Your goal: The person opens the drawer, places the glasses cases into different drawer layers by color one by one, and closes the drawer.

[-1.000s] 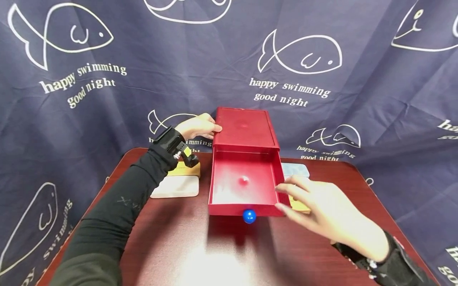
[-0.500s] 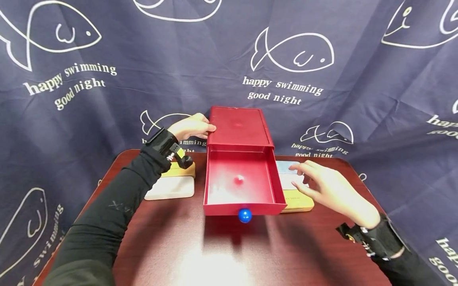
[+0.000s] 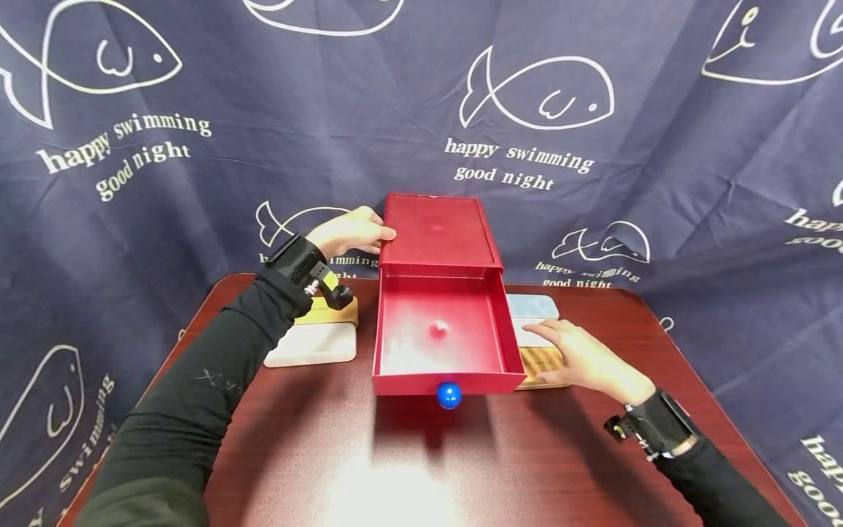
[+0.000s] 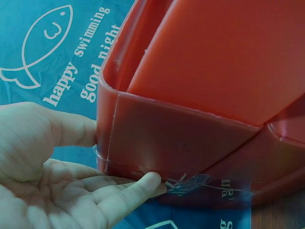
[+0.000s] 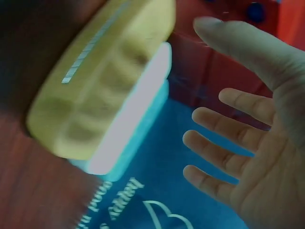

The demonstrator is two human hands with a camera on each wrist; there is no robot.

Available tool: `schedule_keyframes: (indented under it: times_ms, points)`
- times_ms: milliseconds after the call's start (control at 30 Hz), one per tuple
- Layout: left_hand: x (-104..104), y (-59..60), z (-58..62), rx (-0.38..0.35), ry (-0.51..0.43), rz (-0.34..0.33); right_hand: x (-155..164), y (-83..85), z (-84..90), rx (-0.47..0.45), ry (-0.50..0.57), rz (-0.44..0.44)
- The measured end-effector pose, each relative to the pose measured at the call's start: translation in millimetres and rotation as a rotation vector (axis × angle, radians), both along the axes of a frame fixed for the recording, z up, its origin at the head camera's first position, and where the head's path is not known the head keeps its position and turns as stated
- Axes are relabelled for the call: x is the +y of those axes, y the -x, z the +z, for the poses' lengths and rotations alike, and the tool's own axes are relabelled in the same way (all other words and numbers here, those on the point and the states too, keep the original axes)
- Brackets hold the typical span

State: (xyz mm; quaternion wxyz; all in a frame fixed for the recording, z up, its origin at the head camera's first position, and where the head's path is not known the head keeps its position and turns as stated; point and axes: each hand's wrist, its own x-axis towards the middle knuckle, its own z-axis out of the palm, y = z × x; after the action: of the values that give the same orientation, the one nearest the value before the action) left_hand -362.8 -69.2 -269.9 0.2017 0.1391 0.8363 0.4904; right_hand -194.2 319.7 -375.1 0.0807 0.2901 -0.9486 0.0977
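A red box (image 3: 437,230) stands at the table's back, its drawer (image 3: 408,382) pulled out toward me and bare inside, with a blue knob (image 3: 449,395) on the front. My left hand (image 3: 349,230) braces the box's rear left corner; in the left wrist view the thumb and straight fingers (image 4: 57,167) press on the red wall (image 4: 190,129). My right hand (image 3: 579,359) lies open, fingers spread, over a yellow case (image 3: 532,360) just right of the drawer. The right wrist view shows the palm (image 5: 257,143) slightly apart from that yellow case (image 5: 105,81).
A pale blue and white case (image 3: 530,307) lies behind the yellow one. Left of the drawer sit a white case (image 3: 312,344) and a yellow one (image 3: 329,313). The dark red table (image 3: 395,468) is backed by a navy fish-print cloth (image 3: 197,183).
My right hand left the drawer's front right corner, swung right and back, and came down over the yellow case. The left hand and the box stayed put.
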Motion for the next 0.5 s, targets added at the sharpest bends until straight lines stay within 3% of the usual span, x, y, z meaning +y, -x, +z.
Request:
schedule_keyframes:
  times_ms: [500]
  points:
    - [-0.1, -0.1, 0.2, 0.003, -0.001, -0.011, 11.5, 12.5, -40.1, -0.080, -0.066, -0.054]
